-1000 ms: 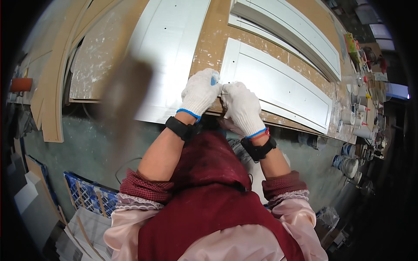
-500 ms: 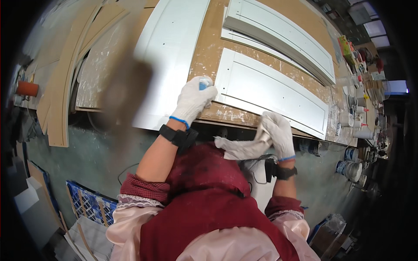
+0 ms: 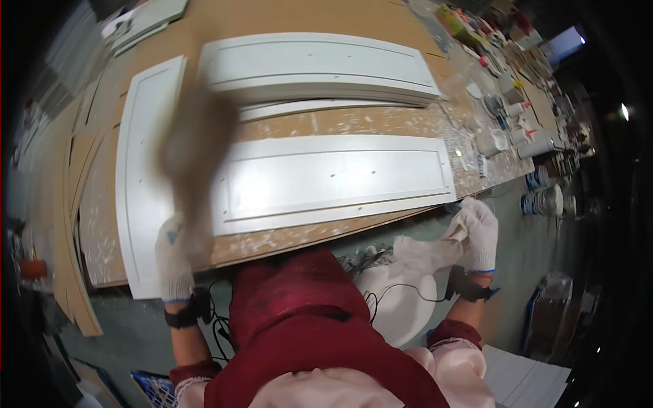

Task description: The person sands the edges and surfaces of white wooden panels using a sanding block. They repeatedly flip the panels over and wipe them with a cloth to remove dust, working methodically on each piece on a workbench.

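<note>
My left hand (image 3: 175, 268), in a white knit glove, is over the near part of a tall white panel (image 3: 139, 217). A bit of blue shows at its fingers, which curl round a small blue thing (image 3: 173, 236); a blurred brown smear partly hides them. My right hand (image 3: 480, 234), also gloved, is closed on a crumpled whitish rag (image 3: 427, 253) that hangs to the left, just off the bench's near edge. Between my hands lies a wide white panel (image 3: 340, 178) with a grooved border and several small dark holes.
Behind the wide panel, more white panels (image 3: 320, 62) lie stacked on the paint-spotted workbench (image 3: 292, 125). Bottles and tubs (image 3: 491, 141) crowd the bench's right end. A white round stool (image 3: 401, 299) with a black cable stands below the near edge. Brown boards (image 3: 76, 272) lean at the left.
The view has turned, so the panels now lie more level. My left hand has moved left, from the wide panel's corner to the tall panel. My right hand has moved right with the rag.
</note>
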Tool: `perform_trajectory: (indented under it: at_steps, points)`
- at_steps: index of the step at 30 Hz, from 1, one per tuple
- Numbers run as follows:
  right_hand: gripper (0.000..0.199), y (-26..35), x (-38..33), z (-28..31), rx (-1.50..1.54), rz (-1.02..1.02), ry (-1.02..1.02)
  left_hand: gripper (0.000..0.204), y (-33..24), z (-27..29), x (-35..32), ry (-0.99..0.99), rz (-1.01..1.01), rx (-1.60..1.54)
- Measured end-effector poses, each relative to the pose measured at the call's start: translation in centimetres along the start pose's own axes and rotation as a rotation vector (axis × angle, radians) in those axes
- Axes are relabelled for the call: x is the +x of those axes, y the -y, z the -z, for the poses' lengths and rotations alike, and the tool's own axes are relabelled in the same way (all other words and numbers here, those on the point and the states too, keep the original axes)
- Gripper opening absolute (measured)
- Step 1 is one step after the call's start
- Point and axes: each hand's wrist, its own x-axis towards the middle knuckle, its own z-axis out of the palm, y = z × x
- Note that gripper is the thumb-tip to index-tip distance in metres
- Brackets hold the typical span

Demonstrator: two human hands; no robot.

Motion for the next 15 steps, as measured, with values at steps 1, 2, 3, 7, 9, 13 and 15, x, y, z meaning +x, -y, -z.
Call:
perform_trajectory:
  at_steps: [1,2,3,7,9,13,15]
  points:
    - [0.020,0.6,1.6,1.6,-0.027,0.015,-0.049,0.031,-0.8,-1.3,-0.9,-0.056,0.015,0.050]
    - [0.020,1.0,3.6,2.9,-0.049,0.037,-0.080,0.029,-1.4,-1.8,-1.7,-0.063,0.039,0.083]
    - [0.021,1.2,5.5,4.3,-0.073,0.050,-0.116,0.027,-1.8,-2.6,-2.1,-0.084,0.060,0.076]
    - [0.027,0.6,14.1,7.9,-0.538,0.528,-0.420,0.027,-2.4,-6.1,-1.9,-0.088,0.045,0.014]
    - [0.032,1.7,17.5,7.2,-0.683,0.674,-0.448,0.029,-3.6,-8.6,-2.2,-0.044,0.015,0.034]
    - [0.043,2.4,23.0,5.4,-0.925,0.730,-0.284,0.025,-5.5,-15.8,-3.1,-0.009,-0.018,0.012]
    - [0.049,2.6,23.9,2.9,-0.975,0.791,-0.194,0.019,-6.6,-18.3,-3.7,0.106,-0.006,-0.037]
